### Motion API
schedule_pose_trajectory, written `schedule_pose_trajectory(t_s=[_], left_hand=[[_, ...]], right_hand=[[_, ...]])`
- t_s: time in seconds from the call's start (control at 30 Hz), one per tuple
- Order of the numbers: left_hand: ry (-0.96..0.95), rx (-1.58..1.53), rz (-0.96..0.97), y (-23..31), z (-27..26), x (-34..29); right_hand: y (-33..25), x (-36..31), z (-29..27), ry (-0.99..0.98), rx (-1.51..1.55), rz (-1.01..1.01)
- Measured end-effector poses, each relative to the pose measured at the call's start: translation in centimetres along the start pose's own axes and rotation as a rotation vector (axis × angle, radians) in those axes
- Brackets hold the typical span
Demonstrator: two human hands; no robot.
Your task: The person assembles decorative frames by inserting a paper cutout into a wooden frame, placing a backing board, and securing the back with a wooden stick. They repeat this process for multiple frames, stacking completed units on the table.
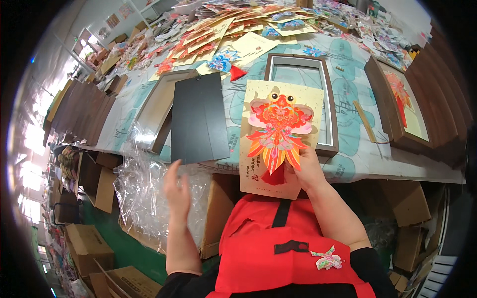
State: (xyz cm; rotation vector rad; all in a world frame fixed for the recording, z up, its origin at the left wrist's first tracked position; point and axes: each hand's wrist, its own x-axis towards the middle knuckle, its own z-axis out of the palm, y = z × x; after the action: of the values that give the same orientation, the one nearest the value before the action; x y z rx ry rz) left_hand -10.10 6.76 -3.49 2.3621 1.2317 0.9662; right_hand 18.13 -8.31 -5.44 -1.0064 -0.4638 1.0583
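1. Goldfish card (281, 130), a tall cream paper sheet with a red, orange and pink fish on its front, is in the head view. It is held up at the near edge of the cloth-covered tabletop (360, 159). A soft red tassel (273, 179) is low on its front.
2. Same view: of the two hands, the right hand (304, 169) has its fingers closed on the card, low on the right side.
3. The left hand (177, 191) is blurry. It looks empty, with its fingers spread. It is close to the bottom of a thin, flat black board (198, 119). I cannot tell if they touch.
4. Behind the card, a dark brown frame with a white inner edge (332, 124) lies on the tabletop. The card hides part of it. The black board covers part of another brown frame (162, 134).
5. Over on the right, a deep brown frame (383, 107) has a card like this one inside.
6. I think the step in hand is just holding the card, picture side showing. It is not inside any frame.
7. Any next move seems to call for a gentle hold by the edges, because paper can bend. The empty hand could help keep it flat.
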Motion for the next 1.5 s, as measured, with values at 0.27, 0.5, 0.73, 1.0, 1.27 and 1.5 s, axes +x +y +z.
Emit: schedule_pose_trajectory(t_s=[0.27,0.5,0.73,1.0,1.27,1.5], left_hand=[[-0.294,-0.647,-0.097,7.7,9.7,4.3],[-0.107,-1.272,-0.084,8.2,7.7,5.8],[-0.096,-1.39,-0.057,9.4,3.7,7.1],[-0.01,-1.452,0.07,11.2,0.7,10.9],[0.033,-1.414,0.098,9.9,-2.8,10.6],[0.051,-1.418,0.165,10.0,-3.1,11.9]], right_hand=[[-1.5,-0.9,1.0,-0.059,-0.048,0.006],[-2.8,-2.2,-0.1,-0.126,-0.228,0.091],[-7.8,-2.7,4.8,0.135,-1.042,-1.032],[1.2,-2.9,2.6,-0.779,-1.726,-1.014],[-5.4,-3.8,7.1,-0.319,-1.396,-1.382],[-0.7,-4.3,2.9,-0.723,-1.451,-0.909]])
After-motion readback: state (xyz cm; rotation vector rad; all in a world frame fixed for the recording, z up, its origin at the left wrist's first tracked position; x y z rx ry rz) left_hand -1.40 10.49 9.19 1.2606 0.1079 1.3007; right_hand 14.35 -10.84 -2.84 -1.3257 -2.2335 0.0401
